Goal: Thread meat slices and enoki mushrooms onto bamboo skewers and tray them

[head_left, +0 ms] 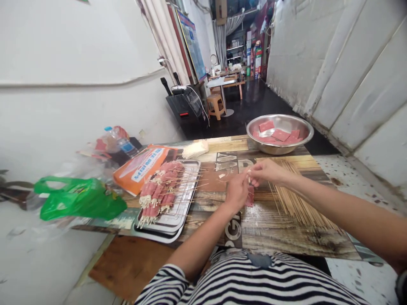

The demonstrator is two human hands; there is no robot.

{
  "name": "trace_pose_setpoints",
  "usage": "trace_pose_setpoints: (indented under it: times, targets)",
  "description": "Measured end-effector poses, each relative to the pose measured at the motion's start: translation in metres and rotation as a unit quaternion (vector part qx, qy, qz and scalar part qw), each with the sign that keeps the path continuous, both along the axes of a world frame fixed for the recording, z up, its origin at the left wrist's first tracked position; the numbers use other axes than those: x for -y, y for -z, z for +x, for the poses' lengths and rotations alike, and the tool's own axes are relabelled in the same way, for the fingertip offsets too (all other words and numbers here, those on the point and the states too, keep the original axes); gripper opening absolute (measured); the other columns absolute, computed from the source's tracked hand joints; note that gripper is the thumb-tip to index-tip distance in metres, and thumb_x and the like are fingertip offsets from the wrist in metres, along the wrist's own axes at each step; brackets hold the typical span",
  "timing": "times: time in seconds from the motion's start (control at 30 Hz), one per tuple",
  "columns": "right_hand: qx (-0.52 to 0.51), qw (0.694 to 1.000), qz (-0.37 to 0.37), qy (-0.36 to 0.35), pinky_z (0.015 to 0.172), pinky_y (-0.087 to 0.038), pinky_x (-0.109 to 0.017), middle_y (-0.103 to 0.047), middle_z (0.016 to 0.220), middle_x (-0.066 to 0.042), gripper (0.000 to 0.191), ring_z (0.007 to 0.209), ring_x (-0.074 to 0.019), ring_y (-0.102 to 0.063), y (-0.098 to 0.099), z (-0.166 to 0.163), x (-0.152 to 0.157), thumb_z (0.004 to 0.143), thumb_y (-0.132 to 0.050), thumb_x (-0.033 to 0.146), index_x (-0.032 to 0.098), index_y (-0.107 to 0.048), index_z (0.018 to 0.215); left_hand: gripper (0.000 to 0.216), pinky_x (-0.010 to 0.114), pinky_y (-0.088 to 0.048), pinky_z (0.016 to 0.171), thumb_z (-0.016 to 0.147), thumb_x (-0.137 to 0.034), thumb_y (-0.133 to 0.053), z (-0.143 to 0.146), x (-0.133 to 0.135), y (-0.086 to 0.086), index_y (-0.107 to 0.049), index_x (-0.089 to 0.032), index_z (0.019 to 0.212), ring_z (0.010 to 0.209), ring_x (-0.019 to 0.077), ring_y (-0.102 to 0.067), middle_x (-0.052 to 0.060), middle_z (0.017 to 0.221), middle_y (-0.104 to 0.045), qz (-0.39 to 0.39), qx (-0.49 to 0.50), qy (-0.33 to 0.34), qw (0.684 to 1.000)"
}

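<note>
My left hand [238, 191] and my right hand [266, 172] meet over the table, fingertips pinched together. Between them shows a small pale bit that looks like enoki mushrooms [249, 173], mostly hidden by the fingers. Just below lies a thin pink meat slice [250, 200], flat on the table. Beside my right forearm spreads a pile of wooden skewers [297, 199]. To the left, skewered meat rolls [162, 186] with mushroom ends poking out are heaped on a metal tray [181, 216]. A bunch of enoki mushrooms [195, 149] rests behind the tray.
A steel bowl [280, 146] with several meat slices stands at the table's far right. An orange printed package [140, 167], a green plastic bag [79, 198] and a plastic bottle [125, 146] crowd the left side. White walls flank the table; a stool [216, 106] stands beyond.
</note>
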State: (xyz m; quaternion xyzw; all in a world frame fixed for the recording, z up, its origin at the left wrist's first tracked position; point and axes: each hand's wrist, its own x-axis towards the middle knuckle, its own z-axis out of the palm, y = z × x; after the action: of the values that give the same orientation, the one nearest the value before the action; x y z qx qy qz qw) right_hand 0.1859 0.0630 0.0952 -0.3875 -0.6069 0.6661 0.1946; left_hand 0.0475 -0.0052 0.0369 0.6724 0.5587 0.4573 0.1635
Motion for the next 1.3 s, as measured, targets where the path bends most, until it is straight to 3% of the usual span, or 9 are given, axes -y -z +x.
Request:
trace_pose_setpoints:
  times: [0.1, 0.3, 0.43, 0.53, 0.63, 0.8, 0.93, 1.07, 1.3]
  targets:
    - [-0.07, 0.996, -0.031, 0.052, 0.059, -0.056, -0.02, -0.068, 0.062, -0.002, 0.026, 0.056, -0.009, -0.063, 0.014, -0.002, 0.007, 0.065, -0.083, 0.032, 0.012, -0.066, 0.069, 0.036, 0.034, -0.049, 0.093, 0.097, -0.021, -0.038, -0.005, 0.0, -0.003, -0.062, -0.016, 0.124, 0.104, 0.0204, -0.063, 0.01, 0.114, -0.069, -0.01, -0.016, 0.0, 1.0]
    - [-0.13, 0.975, -0.169, 0.062, 0.062, -0.057, -0.018, -0.072, 0.07, -0.007, 0.023, 0.06, -0.0103, -0.067, 0.037, 0.005, 0.01, 0.07, -0.081, 0.029, 0.01, -0.068, 0.075, 0.031, 0.032, -0.05, 0.083, 0.09, -0.011, -0.043, -0.023, -0.005, -0.017, -0.072, -0.016, 0.098, 0.086, 0.0187, -0.063, 0.008, 0.092, -0.072, -0.051, -0.103, 0.142, 0.983]
    - [-0.156, 0.969, -0.174, 0.074, 0.063, -0.058, -0.018, -0.073, 0.072, -0.008, 0.028, 0.06, -0.0102, -0.067, 0.05, 0.008, 0.017, 0.061, -0.087, 0.027, 0.012, -0.064, 0.067, 0.022, 0.03, -0.052, 0.083, 0.088, -0.019, -0.055, -0.029, -0.004, -0.009, -0.075, -0.02, 0.097, 0.088, 0.0181, -0.067, 0.005, 0.097, -0.075, -0.088, 0.023, 0.148, 0.985]
    - [-0.15, 0.974, -0.141, 0.095, 0.064, -0.059, -0.023, -0.073, 0.073, -0.008, 0.034, 0.059, -0.0115, -0.067, 0.061, 0.007, 0.028, 0.056, -0.089, 0.032, 0.013, -0.064, 0.068, 0.018, 0.03, -0.054, 0.081, 0.08, -0.026, -0.069, -0.034, 0.0, 0.002, -0.077, -0.019, 0.095, 0.088, 0.0204, -0.069, 0.006, 0.096, -0.076, -0.129, 0.12, 0.119, 0.977]
    - [-0.126, 0.985, -0.066, 0.101, 0.061, -0.058, -0.027, -0.072, 0.066, -0.005, 0.035, 0.057, -0.0129, -0.066, 0.073, 0.008, 0.04, 0.06, -0.086, 0.041, 0.014, -0.065, 0.07, 0.018, 0.031, -0.055, 0.078, 0.079, -0.031, -0.071, -0.04, 0.008, 0.008, -0.078, -0.018, 0.09, 0.085, 0.021, -0.071, 0.007, 0.092, -0.076, -0.154, 0.128, 0.133, 0.971]
    - [-0.041, 0.984, 0.16, 0.068, 0.063, -0.053, -0.029, -0.071, 0.068, -0.004, 0.035, 0.063, -0.0161, -0.066, 0.09, 0.015, 0.053, 0.073, -0.072, 0.051, 0.017, -0.068, 0.074, 0.015, 0.03, -0.055, 0.083, 0.084, -0.026, -0.066, -0.045, 0.02, 0.016, -0.078, -0.023, 0.093, 0.088, 0.0178, -0.07, 0.006, 0.098, -0.076, -0.119, 0.087, 0.199, 0.969]
    - [0.014, 0.919, 0.39, 0.055, 0.072, -0.051, -0.031, -0.073, 0.083, -0.005, 0.026, 0.076, -0.0175, -0.067, 0.099, 0.021, 0.057, 0.088, -0.058, 0.041, 0.02, -0.072, 0.083, 0.012, 0.028, -0.056, 0.077, 0.082, -0.021, -0.069, -0.044, 0.022, 0.034, -0.078, -0.021, 0.089, 0.083, 0.0169, -0.071, 0.006, 0.09, -0.077, -0.085, 0.071, 0.148, 0.983]
    - [0.065, 0.822, 0.566, -0.009, 0.074, -0.049, -0.029, -0.072, 0.088, -0.006, 0.027, 0.08, -0.0166, -0.063, 0.102, 0.024, 0.062, 0.097, -0.045, 0.026, 0.019, -0.07, 0.088, 0.011, 0.032, -0.055, 0.077, 0.085, -0.021, -0.066, -0.044, 0.023, 0.046, -0.077, -0.019, 0.086, 0.08, 0.0176, -0.068, 0.007, 0.083, -0.076, 0.014, -0.019, 0.148, 0.989]
    - [0.208, 0.654, 0.719, -0.11, 0.074, -0.045, -0.033, -0.064, 0.087, -0.011, 0.029, 0.08, -0.0201, -0.053, 0.099, 0.023, 0.068, 0.097, -0.039, 0.015, 0.011, -0.066, 0.086, 0.025, 0.035, -0.052, 0.084, 0.096, -0.017, -0.043, -0.052, 0.026, 0.029, -0.068, -0.015, 0.098, 0.09, 0.0183, -0.063, 0.012, 0.102, -0.071, 0.067, -0.284, 0.24, 0.926]
